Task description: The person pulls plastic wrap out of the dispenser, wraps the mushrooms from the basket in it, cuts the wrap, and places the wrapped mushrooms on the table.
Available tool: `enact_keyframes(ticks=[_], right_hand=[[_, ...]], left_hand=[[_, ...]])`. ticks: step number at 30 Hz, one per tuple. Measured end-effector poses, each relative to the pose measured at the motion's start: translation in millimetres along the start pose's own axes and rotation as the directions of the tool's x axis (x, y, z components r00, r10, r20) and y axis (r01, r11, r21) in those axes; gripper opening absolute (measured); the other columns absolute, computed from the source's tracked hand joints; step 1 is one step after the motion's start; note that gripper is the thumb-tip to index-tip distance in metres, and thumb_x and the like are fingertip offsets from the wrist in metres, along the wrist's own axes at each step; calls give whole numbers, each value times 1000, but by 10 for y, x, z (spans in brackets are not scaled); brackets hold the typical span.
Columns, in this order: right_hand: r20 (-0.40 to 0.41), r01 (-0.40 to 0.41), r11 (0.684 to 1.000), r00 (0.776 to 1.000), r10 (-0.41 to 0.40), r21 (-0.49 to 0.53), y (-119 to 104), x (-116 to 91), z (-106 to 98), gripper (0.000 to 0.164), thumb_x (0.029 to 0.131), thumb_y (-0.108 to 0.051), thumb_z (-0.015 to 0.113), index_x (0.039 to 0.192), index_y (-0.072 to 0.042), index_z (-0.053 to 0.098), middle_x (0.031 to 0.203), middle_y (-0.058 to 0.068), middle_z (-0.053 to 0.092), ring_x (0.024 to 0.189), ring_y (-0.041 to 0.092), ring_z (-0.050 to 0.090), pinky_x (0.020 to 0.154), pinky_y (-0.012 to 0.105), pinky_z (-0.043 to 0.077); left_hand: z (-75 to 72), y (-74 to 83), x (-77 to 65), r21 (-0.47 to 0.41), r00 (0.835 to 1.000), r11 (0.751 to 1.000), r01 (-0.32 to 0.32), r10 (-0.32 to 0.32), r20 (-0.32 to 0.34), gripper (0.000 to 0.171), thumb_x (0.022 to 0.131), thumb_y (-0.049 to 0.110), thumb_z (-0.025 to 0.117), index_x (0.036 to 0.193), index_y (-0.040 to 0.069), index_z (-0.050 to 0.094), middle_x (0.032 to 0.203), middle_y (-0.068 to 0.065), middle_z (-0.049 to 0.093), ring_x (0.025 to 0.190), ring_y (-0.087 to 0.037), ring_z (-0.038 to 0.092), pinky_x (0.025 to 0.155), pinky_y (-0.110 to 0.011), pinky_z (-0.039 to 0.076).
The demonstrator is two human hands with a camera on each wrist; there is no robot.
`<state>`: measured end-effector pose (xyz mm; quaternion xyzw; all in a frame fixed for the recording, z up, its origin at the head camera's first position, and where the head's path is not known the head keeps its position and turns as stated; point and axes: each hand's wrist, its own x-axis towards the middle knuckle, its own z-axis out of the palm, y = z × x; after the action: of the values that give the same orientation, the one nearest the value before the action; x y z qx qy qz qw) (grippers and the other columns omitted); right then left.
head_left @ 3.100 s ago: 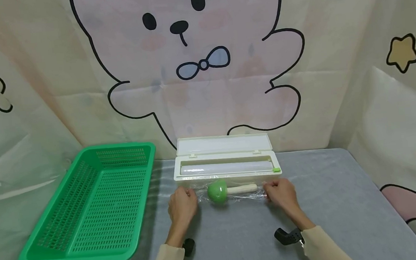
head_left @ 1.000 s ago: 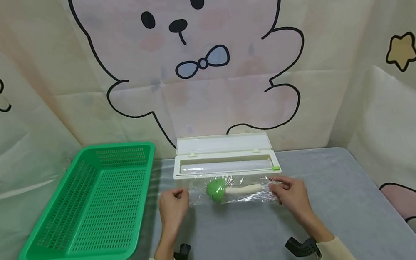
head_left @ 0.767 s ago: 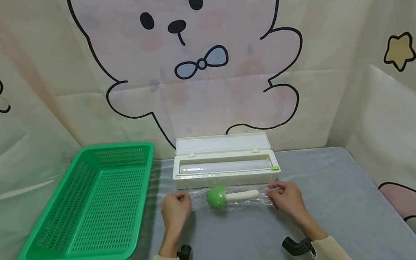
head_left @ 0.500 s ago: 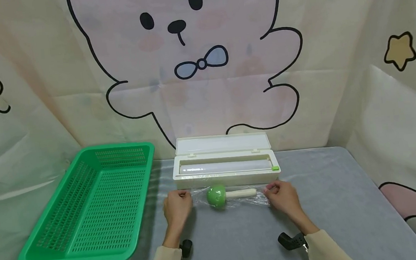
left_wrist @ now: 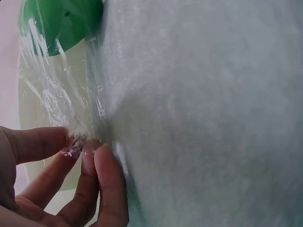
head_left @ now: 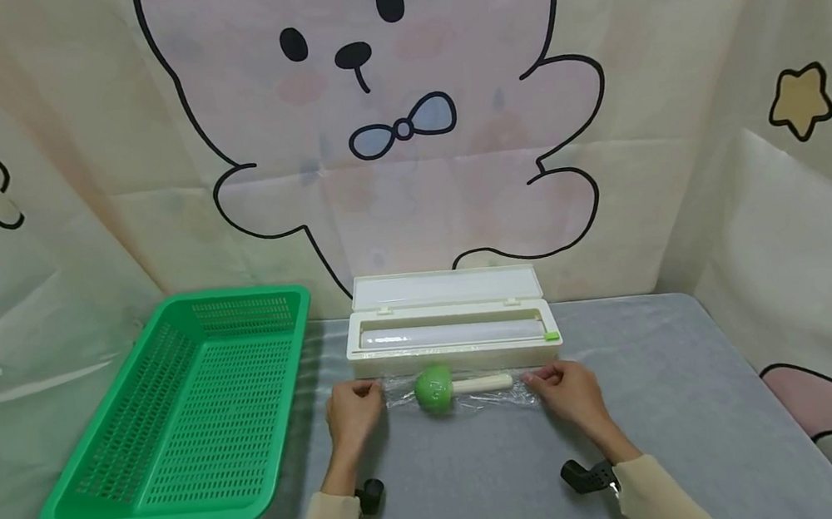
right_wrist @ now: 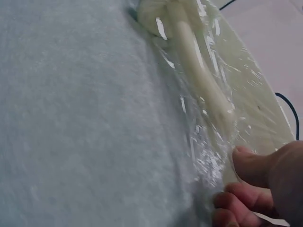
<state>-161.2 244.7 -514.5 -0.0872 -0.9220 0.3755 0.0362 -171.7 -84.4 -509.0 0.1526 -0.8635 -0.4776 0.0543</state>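
A toy mushroom [head_left: 436, 389], with a round green cap and a pale straight stem, lies wrapped in clear cling film [head_left: 523, 394] in front of the white dispenser box. My left hand [head_left: 353, 413] pinches the film's gathered left end beside the cap. In the left wrist view, thumb and fingertips [left_wrist: 109, 163] meet on the crumpled film. Past the stem's tip, my right hand [head_left: 570, 392] pinches the film's right end. The right wrist view has the thumb [right_wrist: 253, 166] above the curled fingers, with wrinkled film [right_wrist: 208, 156] running up to them.
Just behind the mushroom stands the cling film box [head_left: 456, 360], lid raised, its roll [head_left: 461, 333] showing and a green slider [head_left: 551, 336] at its right end. To the left is a green perforated basket [head_left: 215, 513] on the grey tabletop [head_left: 474, 471].
A second ago both hands held the film spread wider, covering the box front. Since then they have come closer together, and the film has narrowed and bunched around the mushroom.
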Motion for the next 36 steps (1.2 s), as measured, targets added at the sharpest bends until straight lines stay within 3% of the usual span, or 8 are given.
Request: enact_keyframes(ticks=[7, 16, 19, 24, 28, 30, 33, 36], right_hand=[[122, -67, 998, 991, 63, 23, 38, -6, -258, 49, 85, -45, 81, 103, 0, 72, 87, 7, 70, 78, 19, 62, 65, 32, 48], [15, 7, 1000, 1000, -7, 27, -60, 184, -389, 99, 82, -55, 81, 148, 6, 40, 136, 28, 53, 122, 43, 55, 96, 55, 48], [-6, 79, 996, 997, -79, 51, -50, 260, -359, 102, 83, -46, 84, 153, 8, 33, 142, 31, 48, 128, 45, 52, 103, 54, 46], [-40, 232, 970, 972, -230, 69, 4, 361, -294, 90, 82, -31, 87, 149, 8, 41, 143, 30, 52, 130, 44, 53, 104, 52, 46], [-64, 265, 961, 963, -260, 79, 54, 395, -258, 87, 81, -25, 88, 148, 7, 44, 141, 29, 53, 125, 42, 57, 98, 50, 50], [-71, 262, 959, 964, -255, 105, 70, 402, -248, 86, 80, -24, 88, 147, 8, 44, 140, 29, 52, 125, 41, 57, 96, 48, 51], [-81, 260, 954, 965, -250, 151, 84, 410, -239, 84, 79, -21, 88, 145, 9, 46, 140, 29, 52, 125, 40, 57, 94, 43, 51], [-91, 261, 949, 965, -248, 177, 86, 414, -233, 81, 78, -17, 89, 144, 9, 48, 140, 29, 53, 125, 39, 58, 92, 37, 52]], left_hand=[[-61, 30, 9, -78, 997, 996, 42, -36, 73, 21, 93, 18, 71, 97, -1, 79, 88, -10, 72, 74, -22, 63, 63, -35, 50], [-101, 57, 10, -88, 996, 996, 16, -9, 85, 21, 91, 14, 71, 97, -4, 77, 85, -11, 71, 72, -20, 62, 60, -33, 49], [-116, 74, -7, -85, 996, 996, 9, -1, 88, 21, 91, 15, 72, 98, -4, 77, 84, -10, 71, 70, -19, 62, 60, -32, 49], [-135, 104, -32, -82, 997, 996, -20, 26, 68, 19, 90, 13, 72, 97, -4, 77, 81, -10, 70, 69, -20, 63, 59, -33, 50], [-165, 151, -54, -19, 997, 998, -66, 65, -31, 19, 88, 12, 71, 99, -2, 76, 85, -11, 72, 77, -26, 67, 67, -41, 52], [-189, 203, -72, 20, 988, 994, -103, 105, -111, 21, 87, 12, 70, 103, -2, 76, 91, -13, 72, 84, -29, 66, 73, -46, 51], [-208, 338, -96, 33, 956, 981, -192, 194, -218, 23, 86, 10, 70, 106, -2, 75, 97, -16, 69, 91, -33, 62, 79, -51, 48], [-160, 511, -107, -6, 920, 948, -318, 307, -242, 22, 87, 7, 71, 107, -3, 74, 99, -17, 67, 92, -34, 60, 81, -51, 47]])
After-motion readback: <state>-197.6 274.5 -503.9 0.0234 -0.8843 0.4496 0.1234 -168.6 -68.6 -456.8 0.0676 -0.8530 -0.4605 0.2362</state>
